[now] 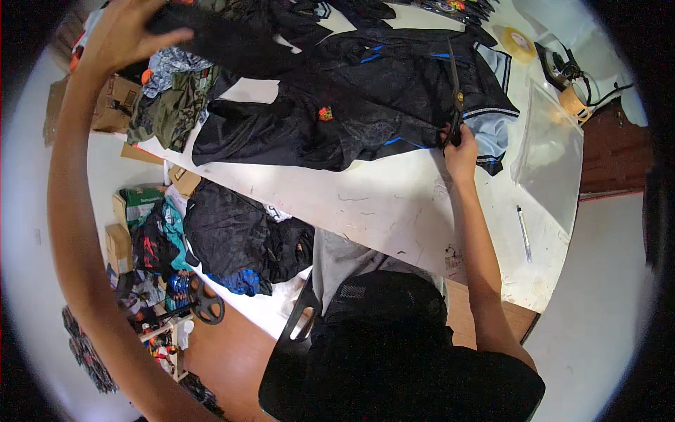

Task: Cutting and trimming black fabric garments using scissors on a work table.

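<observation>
Right hand: the right hand [462,151] is closed around the handles of the scissors [453,70], a grip that seems suited to steering them.
Scissors: they lie over the garments, points away from the person, probably to leave the forearm a straight reach.
Left hand: the left hand [125,36] is raised at the upper left, spread with the thumb apart; whether its fingertips touch the dark cloth [235,39] beside it, I cannot tell.
Garments: the black garments [380,91] lie across the far part of the tabletop [394,204], blue stripes and a small badge [325,113] showing; laid broad, likely so their edges can be reached.
Right side: a tape roll [519,43], a clear plastic sheet [552,155] and a pen [524,234] lie beyond the cloth, perhaps to be handy without getting under it.
Left side: camouflage clothes [169,105] hang over the tabletop's edge, near a carton [114,104].
Lower pile: more dark clothes [235,232] are heaped on a lower white surface, apparently as a store rather than laid out.
</observation>
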The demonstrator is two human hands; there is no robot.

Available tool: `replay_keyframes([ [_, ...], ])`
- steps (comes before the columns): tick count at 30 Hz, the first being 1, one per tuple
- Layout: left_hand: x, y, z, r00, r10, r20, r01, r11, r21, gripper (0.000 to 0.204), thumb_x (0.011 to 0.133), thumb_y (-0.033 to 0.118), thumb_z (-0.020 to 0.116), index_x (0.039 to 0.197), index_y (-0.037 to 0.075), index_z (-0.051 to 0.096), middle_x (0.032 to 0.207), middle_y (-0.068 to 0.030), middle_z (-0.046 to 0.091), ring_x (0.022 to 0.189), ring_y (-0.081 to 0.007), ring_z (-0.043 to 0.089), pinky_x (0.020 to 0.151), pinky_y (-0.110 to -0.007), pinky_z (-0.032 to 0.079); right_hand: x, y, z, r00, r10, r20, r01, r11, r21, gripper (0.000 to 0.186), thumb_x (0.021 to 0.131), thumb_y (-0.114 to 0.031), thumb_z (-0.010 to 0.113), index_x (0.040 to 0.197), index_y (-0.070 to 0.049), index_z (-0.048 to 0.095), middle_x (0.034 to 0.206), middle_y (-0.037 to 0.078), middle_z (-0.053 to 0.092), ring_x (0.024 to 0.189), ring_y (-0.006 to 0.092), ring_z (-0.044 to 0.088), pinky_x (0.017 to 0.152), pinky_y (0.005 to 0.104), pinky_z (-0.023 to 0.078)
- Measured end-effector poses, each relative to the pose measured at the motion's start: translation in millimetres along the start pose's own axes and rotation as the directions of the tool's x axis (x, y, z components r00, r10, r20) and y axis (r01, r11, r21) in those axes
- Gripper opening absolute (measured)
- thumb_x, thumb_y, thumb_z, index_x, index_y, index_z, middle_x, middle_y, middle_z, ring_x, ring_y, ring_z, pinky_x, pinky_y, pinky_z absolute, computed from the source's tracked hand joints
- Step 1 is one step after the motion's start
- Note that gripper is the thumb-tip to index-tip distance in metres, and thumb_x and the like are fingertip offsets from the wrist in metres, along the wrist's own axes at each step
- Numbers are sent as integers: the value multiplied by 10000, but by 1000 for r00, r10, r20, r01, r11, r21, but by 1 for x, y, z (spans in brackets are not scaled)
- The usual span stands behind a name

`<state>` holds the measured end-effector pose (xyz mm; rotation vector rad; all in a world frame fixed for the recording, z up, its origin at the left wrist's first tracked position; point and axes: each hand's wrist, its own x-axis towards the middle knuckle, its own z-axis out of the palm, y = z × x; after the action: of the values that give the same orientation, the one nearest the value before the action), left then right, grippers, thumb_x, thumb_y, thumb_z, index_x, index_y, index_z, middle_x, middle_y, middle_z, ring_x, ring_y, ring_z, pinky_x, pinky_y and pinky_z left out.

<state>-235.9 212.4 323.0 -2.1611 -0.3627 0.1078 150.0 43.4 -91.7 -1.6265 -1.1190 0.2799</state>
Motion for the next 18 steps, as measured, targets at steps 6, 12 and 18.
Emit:
replay_keyframes([
  [6, -38, -39, 50, 967, -241, 83, 248, 963, -100, 283, 802, 120, 589, 1061, 7, 583, 1133, -195, 537, 1040, -371, 521, 878, -411, 416, 7, 1, -6, 999, 39, -3, -37, 980, 198, 237, 692, 128, 470, 902, 52, 550, 827, 118, 626, 776, 160, 591, 730, 261, 450],
  [12, -43, -88, 71, 837, -486, 252, 530, 834, -153, 297, 803, 174, 559, 1031, -14, 591, 967, -220, 608, 923, -368, 585, 818, -399, 443, 15, -7, -2, 989, 127, 70, -144, 911, 385, 191, 749, 112, 511, 920, 41, 558, 831, 73, 635, 784, 113, 573, 748, 231, 440],
  [18, -44, -92, 94, 817, -439, 374, 529, 828, -184, 300, 794, 201, 570, 975, -36, 606, 893, -217, 626, 836, -317, 626, 759, -363, 461, 15, -14, -3, 982, 132, 134, -166, 944, 284, 109, 806, 18, 600, 908, 18, 561, 851, 53, 626, 792, 97, 554, 744, 224, 435],
])
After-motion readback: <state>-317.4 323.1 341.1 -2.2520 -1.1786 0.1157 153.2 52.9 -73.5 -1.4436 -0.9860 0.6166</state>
